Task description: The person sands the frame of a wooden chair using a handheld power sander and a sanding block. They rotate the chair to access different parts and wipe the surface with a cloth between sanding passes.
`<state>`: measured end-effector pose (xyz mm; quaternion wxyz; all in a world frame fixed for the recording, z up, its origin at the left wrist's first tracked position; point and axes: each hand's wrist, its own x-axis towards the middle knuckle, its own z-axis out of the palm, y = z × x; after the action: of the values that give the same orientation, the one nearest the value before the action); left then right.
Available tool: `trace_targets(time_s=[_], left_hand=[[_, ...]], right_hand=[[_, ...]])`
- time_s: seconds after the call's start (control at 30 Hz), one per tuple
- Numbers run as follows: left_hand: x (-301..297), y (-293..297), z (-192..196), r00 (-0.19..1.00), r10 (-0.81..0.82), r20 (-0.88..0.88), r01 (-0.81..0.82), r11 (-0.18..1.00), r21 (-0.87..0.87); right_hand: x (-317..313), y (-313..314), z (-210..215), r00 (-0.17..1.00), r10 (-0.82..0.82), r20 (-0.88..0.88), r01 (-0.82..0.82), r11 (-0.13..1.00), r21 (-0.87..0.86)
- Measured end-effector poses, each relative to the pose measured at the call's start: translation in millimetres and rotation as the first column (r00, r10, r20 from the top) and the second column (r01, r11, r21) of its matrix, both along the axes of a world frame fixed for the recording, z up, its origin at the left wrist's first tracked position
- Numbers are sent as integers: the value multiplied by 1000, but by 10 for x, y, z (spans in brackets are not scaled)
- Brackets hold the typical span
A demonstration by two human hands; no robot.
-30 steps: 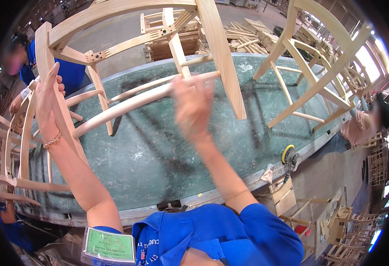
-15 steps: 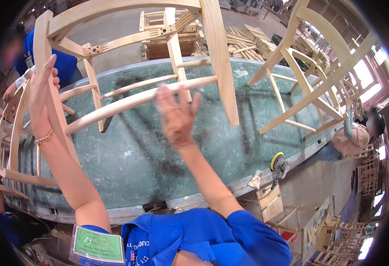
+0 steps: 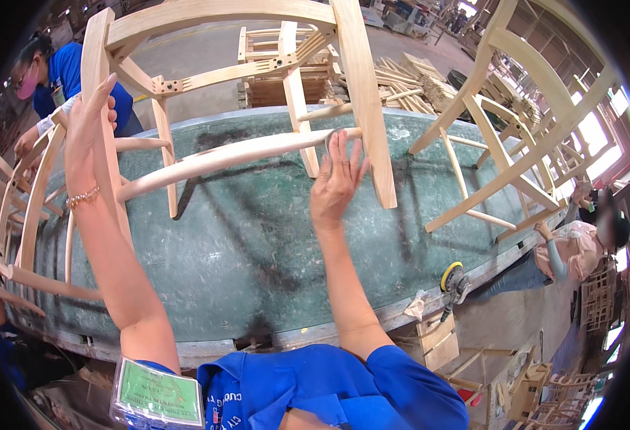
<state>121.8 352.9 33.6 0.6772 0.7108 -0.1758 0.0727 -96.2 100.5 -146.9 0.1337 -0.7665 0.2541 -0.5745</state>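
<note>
We hold the chair [image 3: 229,86] with both hands on the green table [image 3: 257,251]. Our left hand [image 3: 89,136] is wrapped around the left leg [image 3: 98,107], with the fingers closed on the wood and the thumb on its far side. Our right hand [image 3: 336,179] has its fingers spread and nearly flat, and they press a small grey pad [image 3: 331,137] against the curved rail [image 3: 229,156]. The rail's long axis runs from left to right, rising a little toward the right, where it meets the right leg [image 3: 361,100]. The chair frame lies tipped over the table. Behind it stands a stack of wooden parts [image 3: 401,79]. At right another chair [image 3: 508,122] leans on the table, and a sander [image 3: 455,279] rests at the table edge, near a person in pink [image 3: 573,251].
</note>
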Motion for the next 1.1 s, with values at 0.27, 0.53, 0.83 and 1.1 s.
trace_targets(time_s=[0.27, 0.53, 0.83, 1.1], left_hand=[[3, 59, 52, 1000, -7, 10, 7, 1000, 31], [7, 94, -24, 1000, 29, -11, -29, 999, 25], [-126, 46, -16, 998, 35, -49, -35, 999, 9], [-88, 25, -14, 999, -16, -36, 16, 1000, -8]], right_hand=[[13, 285, 205, 979, 95, -182, -134, 968, -212], [69, 635, 216, 976, 132, -175, -167, 964, -207], [70, 505, 366, 962, 214, -169, -244, 952, -183], [-117, -131, 218, 983, 156, -94, -172, 965, -200]])
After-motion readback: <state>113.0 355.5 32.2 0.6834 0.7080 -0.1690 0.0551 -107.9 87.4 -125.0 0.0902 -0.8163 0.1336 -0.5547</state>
